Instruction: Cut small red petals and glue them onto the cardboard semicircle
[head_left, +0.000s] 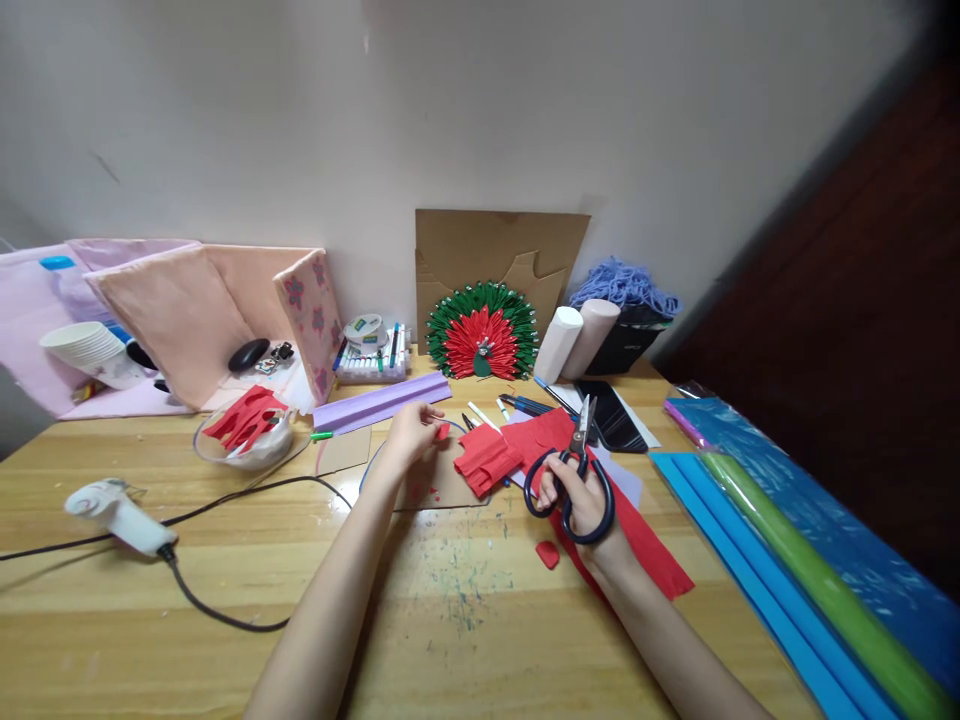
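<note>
My left hand [415,432] is closed in a pinch over a cardboard piece [431,490], with a small red crepe paper piece [442,432] at its fingertips. Tiny red scraps lie on the cardboard below. In my right hand [581,492] are dark-handled scissors [580,440], blades pointing up and slightly apart, fingers through the loops. A folded red crepe paper piece [487,460] lies between the hands. Under the scissors stretches a long red crepe paper strip [652,545]. One small red cut piece [547,554] rests on the table near my right wrist.
A peacock craft [484,335] leans against cardboard at the back. On the left are a glue gun [120,515] with its cord, a bowl [244,445] of red paper and pink boxes [180,310]. Blue and green rolls [780,530] line the right side; a phone [611,415] lies behind the scissors.
</note>
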